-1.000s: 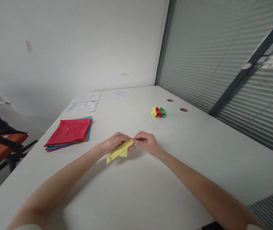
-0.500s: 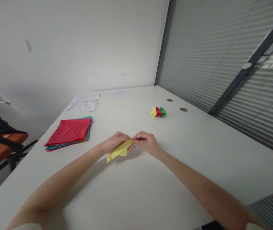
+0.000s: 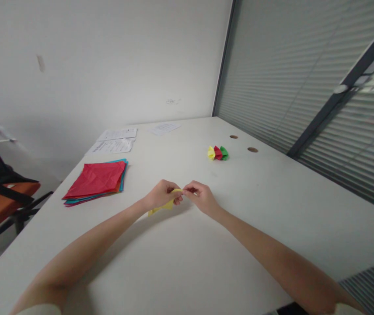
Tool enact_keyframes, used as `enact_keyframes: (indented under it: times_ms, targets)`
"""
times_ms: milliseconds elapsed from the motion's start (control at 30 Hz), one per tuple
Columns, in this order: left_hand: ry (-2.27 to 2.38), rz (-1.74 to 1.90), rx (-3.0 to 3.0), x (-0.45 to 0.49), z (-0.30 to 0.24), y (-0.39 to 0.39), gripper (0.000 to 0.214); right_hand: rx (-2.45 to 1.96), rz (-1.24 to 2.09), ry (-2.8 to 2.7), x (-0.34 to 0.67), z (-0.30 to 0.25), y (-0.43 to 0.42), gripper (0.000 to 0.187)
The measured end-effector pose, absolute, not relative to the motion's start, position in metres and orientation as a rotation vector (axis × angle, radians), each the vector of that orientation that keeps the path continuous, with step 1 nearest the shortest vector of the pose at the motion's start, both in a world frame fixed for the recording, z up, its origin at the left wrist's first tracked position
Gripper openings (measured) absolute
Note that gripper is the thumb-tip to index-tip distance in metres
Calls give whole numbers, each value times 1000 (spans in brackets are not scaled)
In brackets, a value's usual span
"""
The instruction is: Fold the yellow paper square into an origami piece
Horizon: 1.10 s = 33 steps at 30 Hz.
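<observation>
A folded strip of yellow tissue paper point(image 3: 167, 205) is held just above the white table point(image 3: 187, 262). My left hand point(image 3: 161, 194) is closed round it, covering much of the strip, and one loose end hangs below the wrist. With thumb and forefinger my right hand point(image 3: 200, 197) pinches the strip's other tip, its fingers touching those of the left. Farther off stand three small fan-shaped paper pieces side by side: a yellow one point(image 3: 211, 153), a red one point(image 3: 217, 153) and a green one point(image 3: 224, 153).
To the left lies a stack of coloured tissue paper point(image 3: 96, 180), red on top. Printed sheets point(image 3: 114, 144) lie behind it, with another sheet point(image 3: 164, 128) by the wall. Two round holes point(image 3: 253, 149) pierce the tabletop near the blinds point(image 3: 272, 87). An orange-seated chair point(image 3: 6, 203) stands at left.
My left hand has shifted and now covers more of the yellow strip, which shows less and hangs lower behind the hand. The right hand keeps its pinch at the tip.
</observation>
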<state>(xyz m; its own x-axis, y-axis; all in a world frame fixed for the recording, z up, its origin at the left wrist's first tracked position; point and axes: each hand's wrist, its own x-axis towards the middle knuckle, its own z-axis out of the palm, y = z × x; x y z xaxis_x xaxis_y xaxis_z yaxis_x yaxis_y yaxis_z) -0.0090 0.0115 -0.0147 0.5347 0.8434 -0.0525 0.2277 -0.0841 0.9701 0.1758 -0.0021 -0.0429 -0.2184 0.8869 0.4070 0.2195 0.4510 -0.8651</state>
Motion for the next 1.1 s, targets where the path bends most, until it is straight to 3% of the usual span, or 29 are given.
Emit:
enact_keyframes:
  times_ms: [433, 933, 1100]
  targets:
    - [1016, 656, 1780, -10, -27, 14, 27, -1033, 755, -1789, 177, -45, 1, 14]
    - [969, 602, 1589, -8, -19, 7, 35, -994, 777, -1800, 177, -45, 1, 19]
    - [983, 617, 1595, -7, -16, 7, 33, -968, 920, -1693, 176, -48, 1, 23]
